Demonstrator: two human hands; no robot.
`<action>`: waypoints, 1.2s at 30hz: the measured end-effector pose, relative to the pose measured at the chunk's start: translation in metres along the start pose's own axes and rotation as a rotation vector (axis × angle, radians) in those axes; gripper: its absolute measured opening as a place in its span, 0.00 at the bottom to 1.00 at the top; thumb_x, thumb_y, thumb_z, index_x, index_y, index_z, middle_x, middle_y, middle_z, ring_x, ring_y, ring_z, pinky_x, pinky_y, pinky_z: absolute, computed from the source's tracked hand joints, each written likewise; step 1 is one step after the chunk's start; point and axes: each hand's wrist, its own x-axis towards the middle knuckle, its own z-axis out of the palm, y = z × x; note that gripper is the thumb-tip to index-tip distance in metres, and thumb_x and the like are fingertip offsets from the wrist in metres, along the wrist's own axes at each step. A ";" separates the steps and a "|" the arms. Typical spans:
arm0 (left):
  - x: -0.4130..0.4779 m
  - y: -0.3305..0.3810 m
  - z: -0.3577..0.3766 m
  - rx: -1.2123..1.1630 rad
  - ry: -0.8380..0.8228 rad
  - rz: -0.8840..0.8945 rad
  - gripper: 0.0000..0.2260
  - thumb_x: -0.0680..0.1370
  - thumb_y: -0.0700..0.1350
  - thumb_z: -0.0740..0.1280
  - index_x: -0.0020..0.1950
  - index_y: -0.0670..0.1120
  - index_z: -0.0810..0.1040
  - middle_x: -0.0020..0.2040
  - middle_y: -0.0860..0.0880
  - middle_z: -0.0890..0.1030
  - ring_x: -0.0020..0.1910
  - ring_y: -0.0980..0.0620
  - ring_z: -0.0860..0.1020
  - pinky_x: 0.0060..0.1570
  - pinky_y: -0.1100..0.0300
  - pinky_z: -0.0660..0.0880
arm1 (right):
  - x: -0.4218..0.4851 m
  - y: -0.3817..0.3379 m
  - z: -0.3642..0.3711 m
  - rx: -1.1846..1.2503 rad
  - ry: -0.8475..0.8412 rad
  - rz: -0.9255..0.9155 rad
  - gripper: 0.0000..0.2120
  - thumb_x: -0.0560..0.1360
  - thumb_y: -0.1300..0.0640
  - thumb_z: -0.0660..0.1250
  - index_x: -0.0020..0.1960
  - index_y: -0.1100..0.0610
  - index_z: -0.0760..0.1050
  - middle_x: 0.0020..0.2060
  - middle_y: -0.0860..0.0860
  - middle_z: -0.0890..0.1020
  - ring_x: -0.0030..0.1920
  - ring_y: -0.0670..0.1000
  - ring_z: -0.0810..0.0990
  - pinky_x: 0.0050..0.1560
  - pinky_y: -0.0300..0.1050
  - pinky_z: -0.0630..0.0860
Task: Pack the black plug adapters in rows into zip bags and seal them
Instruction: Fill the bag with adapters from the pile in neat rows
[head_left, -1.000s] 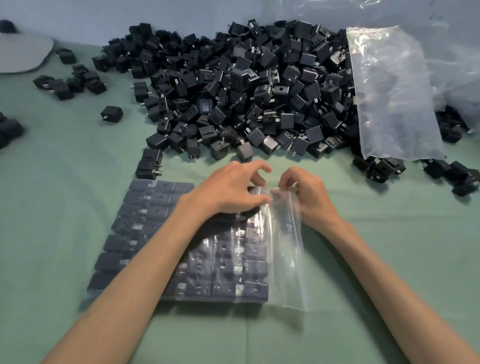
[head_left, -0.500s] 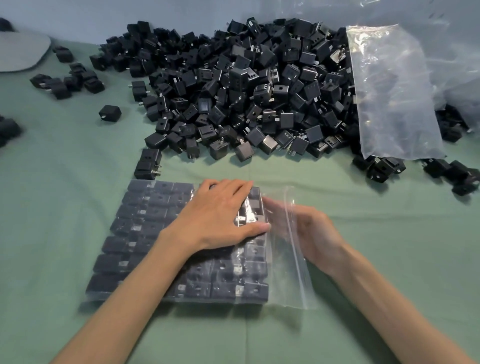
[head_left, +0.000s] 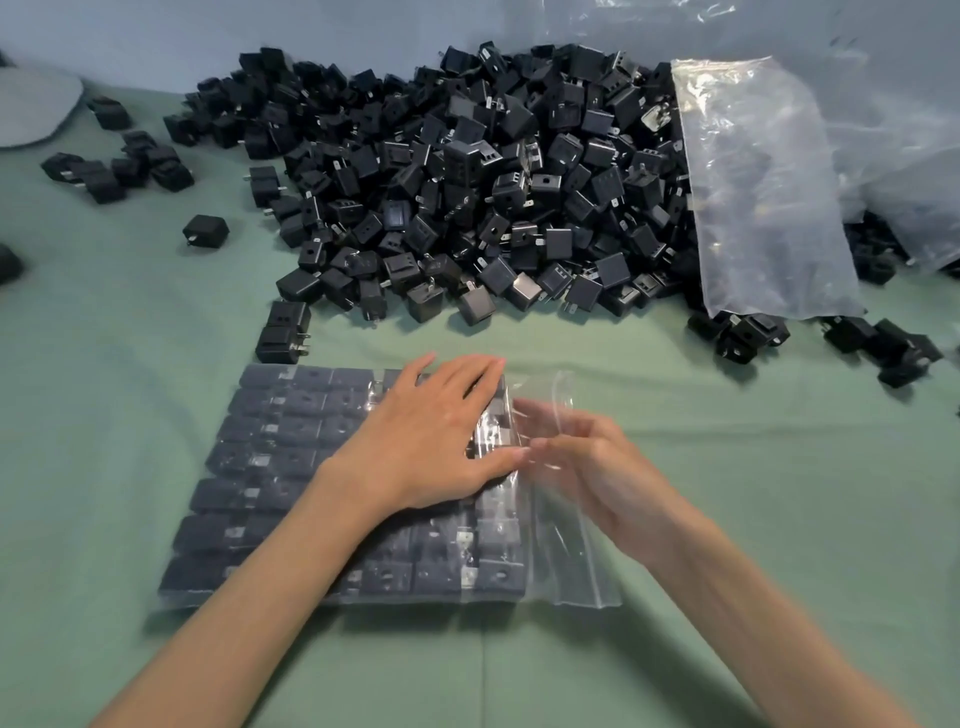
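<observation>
Left grip presses flat on zip bag

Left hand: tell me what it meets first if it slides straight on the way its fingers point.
The left hand lies flat on the zip bag, fingers pointing away and rightward. Beyond them is bare green cloth, then, probably first, the pile of loose adapters.

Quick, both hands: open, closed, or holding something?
Left hand: open, fingers flat, pressing on the filled zip bag.
Right hand: blurred at the bag's mouth; grip cannot be told.
</observation>
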 end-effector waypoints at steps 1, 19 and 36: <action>-0.001 0.002 -0.001 0.002 -0.009 -0.024 0.41 0.74 0.71 0.38 0.79 0.46 0.39 0.80 0.50 0.42 0.77 0.55 0.41 0.76 0.47 0.42 | 0.002 -0.003 -0.002 0.043 0.005 0.023 0.20 0.75 0.73 0.58 0.64 0.62 0.73 0.58 0.55 0.81 0.51 0.50 0.83 0.49 0.40 0.80; -0.017 0.029 0.012 -0.037 0.030 -0.104 0.38 0.77 0.67 0.44 0.78 0.47 0.35 0.78 0.50 0.32 0.75 0.55 0.30 0.74 0.51 0.33 | 0.102 -0.065 -0.055 -1.654 0.658 -0.445 0.11 0.75 0.57 0.63 0.56 0.59 0.69 0.54 0.58 0.71 0.45 0.66 0.77 0.41 0.51 0.67; -0.068 0.060 0.012 -0.056 0.122 0.074 0.31 0.80 0.63 0.51 0.76 0.44 0.64 0.78 0.45 0.59 0.77 0.49 0.56 0.70 0.41 0.64 | -0.044 0.017 -0.050 -0.987 -0.039 -0.689 0.20 0.74 0.65 0.66 0.65 0.61 0.74 0.66 0.51 0.75 0.65 0.44 0.74 0.61 0.38 0.74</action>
